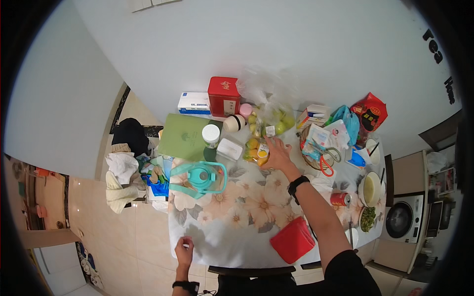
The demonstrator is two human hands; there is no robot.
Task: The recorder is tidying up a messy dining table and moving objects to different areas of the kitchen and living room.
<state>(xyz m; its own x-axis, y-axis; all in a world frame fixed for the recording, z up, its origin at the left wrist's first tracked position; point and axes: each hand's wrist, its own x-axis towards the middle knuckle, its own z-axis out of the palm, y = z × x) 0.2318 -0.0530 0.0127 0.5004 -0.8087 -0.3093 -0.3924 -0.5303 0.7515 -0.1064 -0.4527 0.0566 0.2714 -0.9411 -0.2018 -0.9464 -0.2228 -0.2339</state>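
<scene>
My right hand (276, 153) reaches across the table, its thumb and fingers around the right side of a clear plastic pack of yellow-orange fruit (252, 150). The pack bears a label. Just behind it is a thin plastic bag of green fruit (281, 122). My left hand (184, 249) hovers by the table's near left edge with curled fingers; a pale spot shows at the fingertips, too small to identify. In front of that hand stands a turquoise-lidded drink bottle (202, 177). Left of the fruit pack are a white lidded box (229, 149) and a white-capped jar (211, 135).
A green box (181, 137), red tin (224, 97) and tissue pack (193, 103) line the wall side. On the right are a wicker basket (310, 161), orange-handled scissors (326, 166), a red can (340, 199) and a soup bowl (369, 189). A red cloth (292, 240) lies near the front.
</scene>
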